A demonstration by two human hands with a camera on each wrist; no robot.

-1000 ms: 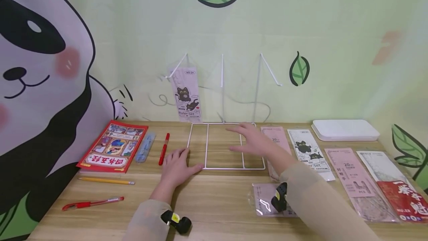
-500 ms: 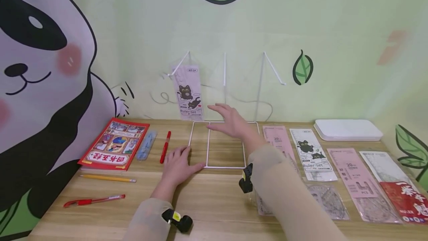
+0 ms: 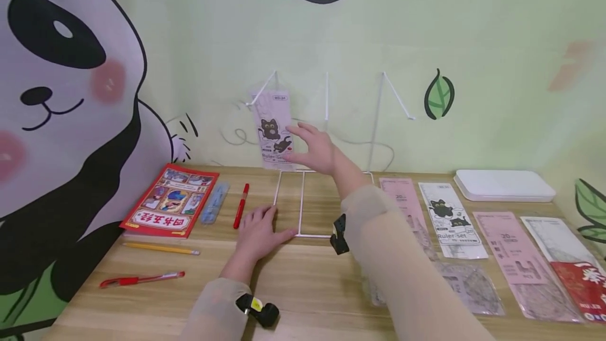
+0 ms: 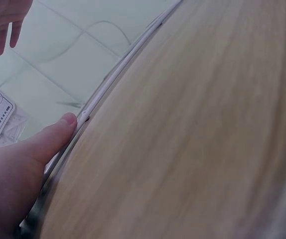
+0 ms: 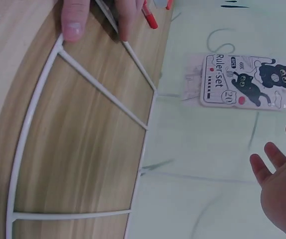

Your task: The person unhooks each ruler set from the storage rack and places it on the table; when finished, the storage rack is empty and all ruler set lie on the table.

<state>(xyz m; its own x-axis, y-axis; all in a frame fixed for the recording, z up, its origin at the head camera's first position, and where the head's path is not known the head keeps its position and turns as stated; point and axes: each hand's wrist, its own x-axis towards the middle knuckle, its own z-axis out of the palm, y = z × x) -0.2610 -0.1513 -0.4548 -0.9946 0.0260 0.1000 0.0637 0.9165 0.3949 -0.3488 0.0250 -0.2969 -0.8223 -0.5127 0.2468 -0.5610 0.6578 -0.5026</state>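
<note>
A white wire display rack (image 3: 301, 204) stands on the wooden table against the wall, with several prongs at its top. From its left prong hangs a ruler set package (image 3: 275, 133) printed with black cats. My right hand (image 3: 316, 149) is raised beside the package's right edge, thumb and fingers spread; whether a fingertip touches it I cannot tell. The right wrist view shows a gap between the fingers and most of the package (image 5: 247, 82). My left hand (image 3: 256, 237) rests on the rack's front left corner, its thumb (image 4: 58, 135) on the front rail and its fingers along the left rail.
At left lie a red booklet (image 3: 172, 201), a blue packet (image 3: 215, 203), a red pen (image 3: 241, 206), a pencil (image 3: 161, 248) and another red pen (image 3: 142, 279). Several ruler packages, one pink (image 3: 508, 246), lie at right, before a white case (image 3: 504, 184).
My right hand has moved left and up from over the rack's base to the hanging ruler set. My left hand has stayed on the rack's corner. The head view has shifted slightly.
</note>
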